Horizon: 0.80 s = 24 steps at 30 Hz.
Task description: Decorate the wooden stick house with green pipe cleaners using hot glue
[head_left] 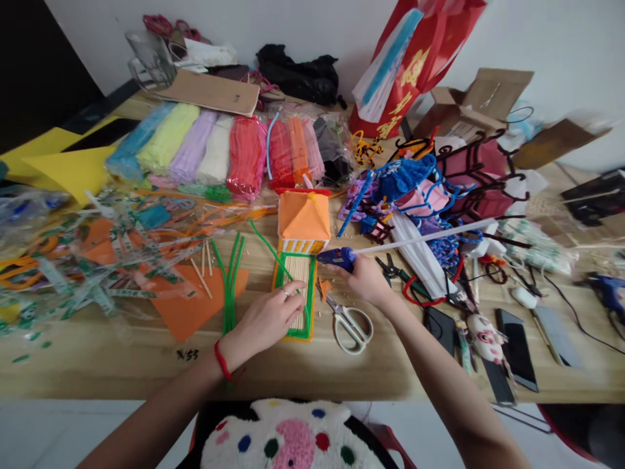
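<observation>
A small model house with an orange roof point(303, 218) stands mid-table, its base of pale thin sticks point(295, 268) edged in green and orange fuzzy strips. My left hand point(268, 316) rests over the near part of the base, its fingers closed on a green pipe cleaner point(266, 241) that slants up past the house's left side. In my right hand point(366, 280) is a blue glue gun point(342, 258), its nozzle at the base's right edge just below the house. From the gun's rear a long white glue stick point(424, 236) sticks out to the right.
White-handled scissors point(352, 330) lie right of the base. Left are green pipe cleaners point(229, 286), an orange sheet point(178, 306) and wrapper scraps. Behind are bagged pipe cleaner bundles point(200, 150) and a red bag point(410, 65). Phones point(518, 348) and finished crafts point(405, 179) sit right.
</observation>
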Tool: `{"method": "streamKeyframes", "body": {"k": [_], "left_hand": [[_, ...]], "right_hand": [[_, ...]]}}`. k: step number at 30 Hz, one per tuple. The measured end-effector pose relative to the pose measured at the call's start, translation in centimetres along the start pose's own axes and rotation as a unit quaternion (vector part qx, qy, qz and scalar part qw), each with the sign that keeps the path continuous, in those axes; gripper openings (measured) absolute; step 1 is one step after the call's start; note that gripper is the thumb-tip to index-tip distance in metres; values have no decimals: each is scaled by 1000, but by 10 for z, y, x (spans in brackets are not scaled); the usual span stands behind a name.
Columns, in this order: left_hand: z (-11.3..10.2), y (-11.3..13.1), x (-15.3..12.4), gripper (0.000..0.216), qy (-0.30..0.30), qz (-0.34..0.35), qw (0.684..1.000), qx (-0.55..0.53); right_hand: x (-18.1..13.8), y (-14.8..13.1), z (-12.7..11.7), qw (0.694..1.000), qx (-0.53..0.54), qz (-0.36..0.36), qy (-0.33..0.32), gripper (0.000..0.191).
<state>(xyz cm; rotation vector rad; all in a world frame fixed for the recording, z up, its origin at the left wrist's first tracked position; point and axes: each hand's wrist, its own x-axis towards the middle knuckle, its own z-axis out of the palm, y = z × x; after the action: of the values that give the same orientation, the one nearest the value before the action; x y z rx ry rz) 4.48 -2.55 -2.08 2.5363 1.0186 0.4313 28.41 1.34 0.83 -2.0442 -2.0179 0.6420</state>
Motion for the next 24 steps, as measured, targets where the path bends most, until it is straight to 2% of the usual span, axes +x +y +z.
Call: {"method": "streamKeyframes", "body": {"k": [3,6,9,11,12,13,16,18,21,24], "left_hand": [[-3,1,-3,14,33,-19,999,-38],[-3,-1,-7,11,97,-72,989,-81],[1,-5,-10,10,127,-135,976,-117],[5,-6,-10,12,123,-156,971,-133],[6,-6,-10,14,120,-158,970,-138],[8,-5,-10,15,118,-156,971,-141],[11,-4,-7,20,114,-168,968,-145],[11,-6,-3,25,114,-213,959,-150],[12,-14,6,34,99,-300,923,-220],[12,-20,18,38,72,-330,879,-337]], "right_hand": [[-13,5,-6,998,64,4,19,39],[-30,17,-5,976,203,50,63,39],[-43,30,4,905,390,155,66,41],[-45,35,12,846,501,177,50,39],[-45,37,16,826,534,175,41,37],[-44,39,20,821,544,171,36,36],[-38,42,28,864,471,169,48,34],[-35,44,31,894,407,177,70,35],[-36,48,30,914,334,197,117,36],[-44,44,29,927,254,206,184,33]]}}
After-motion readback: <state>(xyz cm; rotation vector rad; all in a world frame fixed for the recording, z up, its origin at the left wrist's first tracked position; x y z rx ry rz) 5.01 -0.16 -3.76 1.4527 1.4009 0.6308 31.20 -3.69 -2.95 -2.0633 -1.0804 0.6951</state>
